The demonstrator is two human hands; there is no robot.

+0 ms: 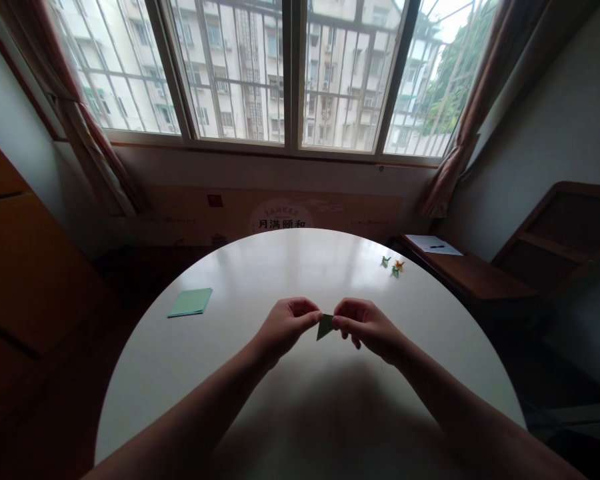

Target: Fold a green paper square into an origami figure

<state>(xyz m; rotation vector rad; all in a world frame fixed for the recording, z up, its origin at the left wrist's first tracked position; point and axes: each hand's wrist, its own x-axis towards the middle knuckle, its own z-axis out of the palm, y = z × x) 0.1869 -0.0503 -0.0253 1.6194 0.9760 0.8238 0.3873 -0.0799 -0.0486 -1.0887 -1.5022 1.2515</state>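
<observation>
A small folded piece of green paper [325, 327] is held up above the white round table [190, 373], one corner pointing down. My left hand [293, 325] pinches its upper left corner between thumb and fingers. On the other side, my right hand [364, 323] grips the right edge with thumb and index finger, its lower fingers curled beneath. Both hands are above the middle of the table. Finer folds in the paper are too dark to make out.
A stack of light green paper squares [191, 303] lies at the left. Toward the back right sit two small green folded paper figures [395, 271] and an orange one [399, 265]. Beyond the table, a wooden chair [473, 277] carries a white sheet [434, 245] and a pen [437, 247].
</observation>
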